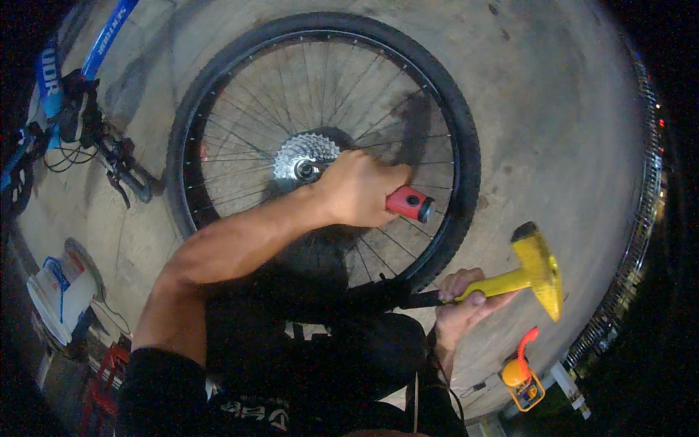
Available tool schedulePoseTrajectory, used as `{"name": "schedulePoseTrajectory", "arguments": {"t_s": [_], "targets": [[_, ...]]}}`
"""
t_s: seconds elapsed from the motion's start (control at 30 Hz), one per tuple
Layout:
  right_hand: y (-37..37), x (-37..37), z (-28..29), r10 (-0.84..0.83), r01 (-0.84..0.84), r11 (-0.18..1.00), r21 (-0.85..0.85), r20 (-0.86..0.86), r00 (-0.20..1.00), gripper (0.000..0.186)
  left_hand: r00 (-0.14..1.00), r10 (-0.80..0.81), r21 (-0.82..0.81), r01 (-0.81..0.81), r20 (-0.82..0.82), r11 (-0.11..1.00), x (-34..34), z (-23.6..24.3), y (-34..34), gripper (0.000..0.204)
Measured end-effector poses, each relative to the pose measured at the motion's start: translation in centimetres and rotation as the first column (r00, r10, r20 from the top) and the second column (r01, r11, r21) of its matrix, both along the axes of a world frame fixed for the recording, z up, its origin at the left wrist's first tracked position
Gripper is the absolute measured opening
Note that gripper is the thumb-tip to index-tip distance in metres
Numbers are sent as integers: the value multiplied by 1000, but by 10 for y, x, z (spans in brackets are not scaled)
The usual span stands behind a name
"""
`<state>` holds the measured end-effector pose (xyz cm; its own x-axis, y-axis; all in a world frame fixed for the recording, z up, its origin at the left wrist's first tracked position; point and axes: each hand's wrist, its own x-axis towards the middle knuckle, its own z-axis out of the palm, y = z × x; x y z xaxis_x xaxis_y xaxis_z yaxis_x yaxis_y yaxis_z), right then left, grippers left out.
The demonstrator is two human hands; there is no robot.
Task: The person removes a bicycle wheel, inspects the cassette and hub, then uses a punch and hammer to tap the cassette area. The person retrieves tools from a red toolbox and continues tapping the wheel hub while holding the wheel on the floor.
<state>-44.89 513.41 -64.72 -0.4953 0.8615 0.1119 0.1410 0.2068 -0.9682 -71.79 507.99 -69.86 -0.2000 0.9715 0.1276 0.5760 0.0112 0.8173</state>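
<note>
A bicycle wheel (472, 156) with a black tyre lies in front of me. At its hub is a silver sprocket cassette (287, 156). My left hand (360, 188) is closed around a tool with a red handle (405, 202) and a metal-capped end. Its dark front part reaches toward the hub; most of the tool is hidden in my fist, so I cannot tell its kind. My right hand (466, 306), beyond the tyre's lower right, grips a yellow hammer (537, 273) by its yellow-and-black handle. The hammer's head is apart from the red-handled tool.
Blue bicycle parts (49, 84) with black handlebars and levers are at the left. Below them stands a white container (64, 295) with a blue item. An orange-yellow device with a red hose (515, 373) sits lower right. A railing (630, 255) runs along the right.
</note>
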Motion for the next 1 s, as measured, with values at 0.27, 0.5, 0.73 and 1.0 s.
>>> {"name": "schedulePoseTrajectory", "arguments": {"t_s": [0.27,0.5,0.73,1.0], "targets": [[8,-5,18,-143,135,986,-92,-79,987,77,1000,23,-75,-23,6,997,-4,2,4,28],[10,-9,16,45,-28,991,-128,132,990,78,998,28,-10,-29,-52,1000,0,-11,1,29],[0,-2,14,-69,88,988,-125,148,987,76,996,-54,-72,49,-67,996,3,-13,-3,32],[-9,5,16,-27,73,979,-189,233,972,75,998,-32,-37,30,-50,999,1,-10,-5,30]]}}
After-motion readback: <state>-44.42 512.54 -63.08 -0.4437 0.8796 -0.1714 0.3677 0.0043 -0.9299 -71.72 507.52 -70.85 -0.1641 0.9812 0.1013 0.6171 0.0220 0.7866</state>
